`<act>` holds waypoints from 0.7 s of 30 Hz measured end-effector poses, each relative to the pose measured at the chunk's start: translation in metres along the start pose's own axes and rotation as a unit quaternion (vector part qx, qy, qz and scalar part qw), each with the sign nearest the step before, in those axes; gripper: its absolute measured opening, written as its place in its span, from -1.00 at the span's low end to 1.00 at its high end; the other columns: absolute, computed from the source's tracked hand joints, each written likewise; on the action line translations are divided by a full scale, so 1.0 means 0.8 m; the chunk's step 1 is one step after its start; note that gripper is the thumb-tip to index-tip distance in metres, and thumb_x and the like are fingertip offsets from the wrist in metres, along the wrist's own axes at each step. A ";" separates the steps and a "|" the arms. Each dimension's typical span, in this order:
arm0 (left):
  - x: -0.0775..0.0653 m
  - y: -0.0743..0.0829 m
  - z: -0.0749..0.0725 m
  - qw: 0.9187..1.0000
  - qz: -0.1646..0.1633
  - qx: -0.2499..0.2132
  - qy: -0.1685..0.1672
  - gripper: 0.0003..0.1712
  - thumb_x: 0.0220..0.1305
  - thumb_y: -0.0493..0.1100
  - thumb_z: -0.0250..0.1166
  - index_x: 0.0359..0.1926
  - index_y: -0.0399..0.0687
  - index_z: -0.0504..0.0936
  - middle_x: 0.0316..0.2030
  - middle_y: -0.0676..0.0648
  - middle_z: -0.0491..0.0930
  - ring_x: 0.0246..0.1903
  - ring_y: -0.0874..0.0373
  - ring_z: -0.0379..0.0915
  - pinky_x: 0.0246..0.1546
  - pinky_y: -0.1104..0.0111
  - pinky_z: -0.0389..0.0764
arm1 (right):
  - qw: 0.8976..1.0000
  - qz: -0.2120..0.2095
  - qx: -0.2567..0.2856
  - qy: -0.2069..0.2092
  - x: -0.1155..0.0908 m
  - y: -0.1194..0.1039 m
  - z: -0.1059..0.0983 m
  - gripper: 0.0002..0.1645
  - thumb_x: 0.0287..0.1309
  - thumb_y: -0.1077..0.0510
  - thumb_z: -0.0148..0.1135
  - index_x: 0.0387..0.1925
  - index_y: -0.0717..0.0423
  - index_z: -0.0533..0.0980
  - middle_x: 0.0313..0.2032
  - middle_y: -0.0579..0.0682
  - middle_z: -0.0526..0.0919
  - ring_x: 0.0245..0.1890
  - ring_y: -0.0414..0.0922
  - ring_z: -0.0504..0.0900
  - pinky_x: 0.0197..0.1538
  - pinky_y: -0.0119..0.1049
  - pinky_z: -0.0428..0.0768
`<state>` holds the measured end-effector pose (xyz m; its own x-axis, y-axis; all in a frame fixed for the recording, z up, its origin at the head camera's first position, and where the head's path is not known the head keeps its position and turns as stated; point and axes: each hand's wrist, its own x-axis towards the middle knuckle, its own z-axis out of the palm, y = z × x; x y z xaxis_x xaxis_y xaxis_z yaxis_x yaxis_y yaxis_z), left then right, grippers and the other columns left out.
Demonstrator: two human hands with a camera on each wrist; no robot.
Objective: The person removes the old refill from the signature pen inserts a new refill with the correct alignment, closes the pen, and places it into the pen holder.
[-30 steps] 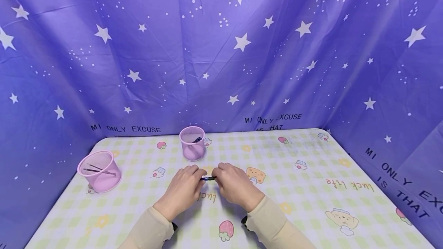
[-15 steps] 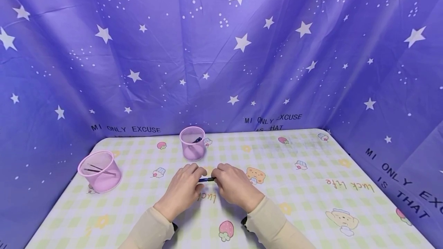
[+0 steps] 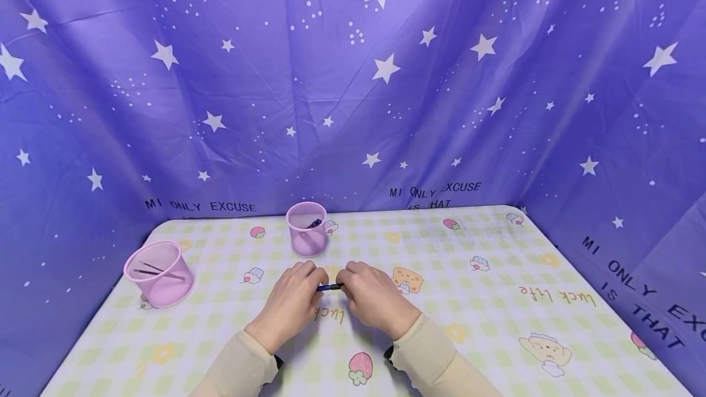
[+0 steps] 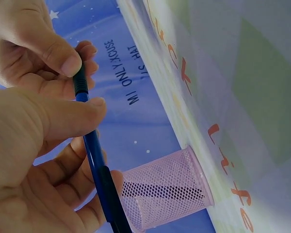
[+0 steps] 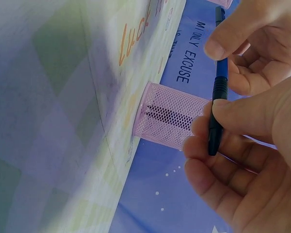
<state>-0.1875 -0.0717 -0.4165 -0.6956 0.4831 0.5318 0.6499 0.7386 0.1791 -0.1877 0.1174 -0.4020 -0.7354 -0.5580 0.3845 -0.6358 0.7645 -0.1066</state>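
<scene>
A blue pen with a black grip and tip is held level between both hands, above the table. My left hand pinches its blue barrel between thumb and fingers. The black clip shows past those fingers in the left wrist view. With thumb and fingertips, my right hand pinches the ribbed black grip, and the tapered tip points out beyond the thumb. Just behind the hands stands a pink mesh pen holder with dark pieces inside.
Another pink mesh pen holder, with thin dark sticks like refills in it, stands at the table's left side. A checked cloth covers the table. Purple star-printed curtains rise along its back and sides.
The hands stay nearly in place. Left fingers have shifted slightly on the pen, and its stretch between the hands looks bluer than a second ago.
</scene>
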 end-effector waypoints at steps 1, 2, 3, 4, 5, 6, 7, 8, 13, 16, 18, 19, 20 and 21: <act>0.000 0.000 0.000 1.000 0.001 0.001 0.000 -0.69 -0.09 -0.37 0.44 -0.34 0.00 0.55 -0.43 0.14 0.40 -0.38 0.20 0.36 -0.31 0.31 0.42 | 1.000 0.000 0.000 0.000 0.000 0.000 0.000 -0.89 0.08 0.26 0.27 -0.33 -0.01 0.59 -0.44 -0.18 0.48 -0.41 -0.20 0.50 -0.35 -0.30 0.54; 0.000 0.000 0.000 1.000 0.001 0.002 -0.001 -0.70 -0.09 -0.37 0.44 -0.34 0.00 0.55 -0.43 0.15 0.40 -0.38 0.20 0.36 -0.32 0.32 0.42 | 1.000 0.000 0.001 0.000 0.000 0.000 0.000 -0.89 0.08 0.26 0.27 -0.33 -0.01 0.59 -0.44 -0.18 0.49 -0.40 -0.20 0.51 -0.35 -0.30 0.54; 0.000 0.000 0.000 1.000 0.001 0.003 -0.001 -0.70 -0.09 -0.37 0.44 -0.34 0.00 0.55 -0.43 0.15 0.40 -0.38 0.20 0.36 -0.32 0.32 0.42 | 1.000 0.000 0.001 -0.001 0.000 0.000 0.000 -0.89 0.08 0.26 0.27 -0.33 -0.01 0.59 -0.43 -0.18 0.49 -0.40 -0.20 0.51 -0.35 -0.30 0.54; 0.000 0.000 0.000 1.000 0.002 0.004 -0.001 -0.70 -0.08 -0.36 0.44 -0.34 0.01 0.55 -0.44 0.15 0.39 -0.38 0.20 0.37 -0.33 0.32 0.41 | 1.000 0.000 0.001 -0.001 0.000 0.000 0.000 -0.89 0.08 0.26 0.27 -0.33 0.00 0.59 -0.43 -0.18 0.49 -0.40 -0.20 0.51 -0.35 -0.30 0.54; 0.000 0.000 0.000 1.000 0.002 0.005 -0.001 -0.70 -0.08 -0.36 0.44 -0.34 0.01 0.56 -0.44 0.15 0.39 -0.38 0.20 0.37 -0.33 0.32 0.41 | 1.000 0.000 0.002 -0.001 0.000 0.000 0.000 -0.88 0.07 0.26 0.27 -0.34 0.00 0.59 -0.43 -0.17 0.49 -0.40 -0.20 0.51 -0.34 -0.30 0.54; 0.000 0.000 0.000 1.000 0.003 0.005 -0.001 -0.71 -0.08 -0.36 0.44 -0.34 0.01 0.56 -0.44 0.15 0.39 -0.38 0.20 0.37 -0.33 0.33 0.41 | 1.000 0.000 0.002 -0.001 0.000 0.000 0.000 -0.88 0.07 0.26 0.27 -0.34 0.00 0.59 -0.43 -0.17 0.49 -0.40 -0.19 0.51 -0.34 -0.30 0.54; 0.000 0.000 0.000 1.000 0.003 0.006 -0.001 -0.71 -0.08 -0.36 0.44 -0.34 0.01 0.56 -0.44 0.15 0.39 -0.39 0.20 0.37 -0.33 0.33 0.41 | 1.000 0.000 0.001 -0.001 0.000 0.000 0.000 -0.88 0.07 0.26 0.27 -0.34 0.00 0.59 -0.43 -0.17 0.50 -0.39 -0.19 0.51 -0.34 -0.30 0.54; 0.000 0.000 0.000 1.000 0.003 0.007 -0.002 -0.71 -0.08 -0.36 0.44 -0.34 0.01 0.56 -0.44 0.15 0.39 -0.39 0.21 0.36 -0.33 0.33 0.41 | 1.000 0.000 0.001 -0.001 0.000 0.000 0.000 -0.88 0.07 0.26 0.27 -0.34 0.00 0.59 -0.43 -0.17 0.50 -0.39 -0.19 0.52 -0.34 -0.30 0.55; -0.001 -0.001 0.001 1.000 0.006 0.014 -0.003 -0.74 -0.06 -0.34 0.43 -0.35 0.01 0.58 -0.44 0.16 0.39 -0.40 0.22 0.36 -0.35 0.34 0.40 | 1.000 0.001 -0.002 -0.002 0.000 0.000 0.000 -0.88 0.07 0.26 0.27 -0.33 0.00 0.59 -0.42 -0.17 0.51 -0.38 -0.19 0.53 -0.33 -0.30 0.55; -0.001 -0.001 0.002 1.000 0.009 0.019 -0.003 -0.77 -0.03 -0.33 0.41 -0.34 0.01 0.59 -0.44 0.16 0.39 -0.40 0.21 0.36 -0.35 0.34 0.39 | 1.000 0.002 -0.001 -0.002 0.000 0.000 0.000 -0.89 0.07 0.26 0.28 -0.34 0.01 0.59 -0.43 -0.17 0.50 -0.39 -0.19 0.52 -0.34 -0.30 0.55; -0.001 -0.001 0.002 1.000 0.010 0.022 -0.004 -0.79 -0.01 -0.33 0.40 -0.34 0.00 0.59 -0.44 0.16 0.40 -0.40 0.21 0.35 -0.36 0.34 0.39 | 1.000 0.002 -0.001 -0.001 0.000 0.000 0.000 -0.89 0.07 0.26 0.28 -0.34 0.01 0.59 -0.44 -0.17 0.49 -0.40 -0.19 0.52 -0.35 -0.31 0.54; -0.001 -0.001 0.002 1.000 0.010 0.024 -0.004 -0.80 0.00 -0.32 0.39 -0.34 0.00 0.60 -0.44 0.15 0.40 -0.41 0.21 0.35 -0.36 0.34 0.39 | 1.000 0.002 0.000 -0.001 0.000 0.000 0.000 -0.89 0.07 0.26 0.28 -0.34 0.01 0.60 -0.44 -0.17 0.49 -0.41 -0.19 0.52 -0.35 -0.31 0.54; -0.001 -0.001 0.002 1.000 0.011 0.025 -0.004 -0.81 0.01 -0.32 0.38 -0.34 -0.01 0.60 -0.44 0.15 0.41 -0.41 0.21 0.35 -0.37 0.34 0.38 | 1.000 0.002 0.001 -0.001 0.000 0.000 0.000 -0.89 0.07 0.26 0.28 -0.34 0.01 0.59 -0.44 -0.17 0.49 -0.41 -0.19 0.51 -0.35 -0.31 0.54; -0.001 -0.001 0.002 1.000 0.011 0.026 -0.004 -0.83 0.02 -0.32 0.38 -0.34 -0.01 0.61 -0.45 0.15 0.41 -0.41 0.21 0.35 -0.37 0.34 0.38 | 1.000 0.002 0.001 0.000 0.000 0.000 0.000 -0.90 0.07 0.26 0.27 -0.34 0.02 0.59 -0.44 -0.17 0.49 -0.41 -0.19 0.52 -0.35 -0.31 0.54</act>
<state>-0.1883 -0.0716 -0.4185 -0.6842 0.5033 0.5278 0.6481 0.7514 0.1237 -0.1879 0.1177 -0.4022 -0.7379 -0.5553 0.3836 -0.6334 0.7661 -0.1092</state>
